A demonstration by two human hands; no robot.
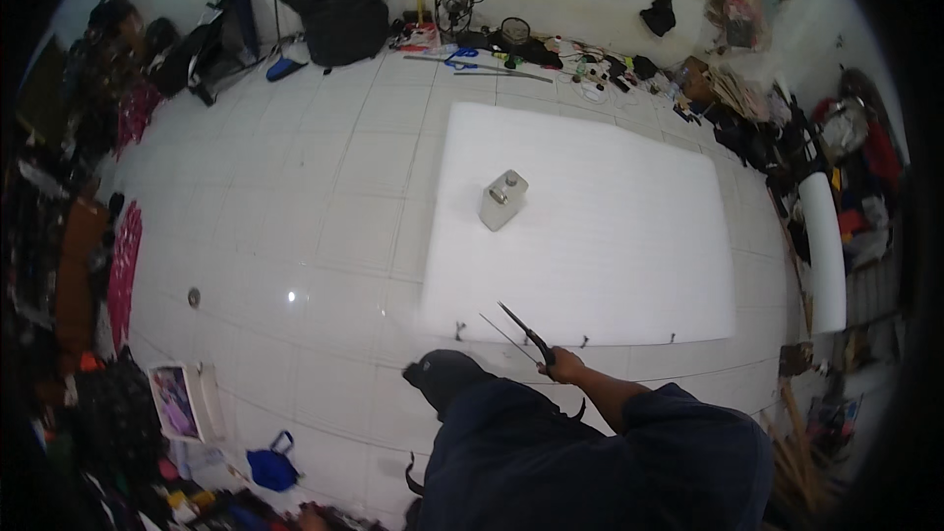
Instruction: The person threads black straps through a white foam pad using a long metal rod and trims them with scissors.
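Note:
My right hand (563, 365) is closed round the dark handles of long scissors (528, 335), whose two thin blades stand apart and point to the far left. The blades are over the near edge of a large white foam-like sheet (629, 226) spread on the floor. Several small dark pieces (584, 341), perhaps clips, sit along that near edge. On the sheet's left part stands a pale, boxy jerrycan (503, 205) with a cap and a handle on top. My left hand is out of sight, with a dark-clothed body and a dark cap covering the area below.
White tiles (295, 187) surround the sheet. Along the far wall are a black bag (334, 20), a fan (457, 5) and tools with blue handles (462, 59). A white roll (822, 251) stands at right. A framed picture (177, 401) and a blue pouch (272, 467) lie near left.

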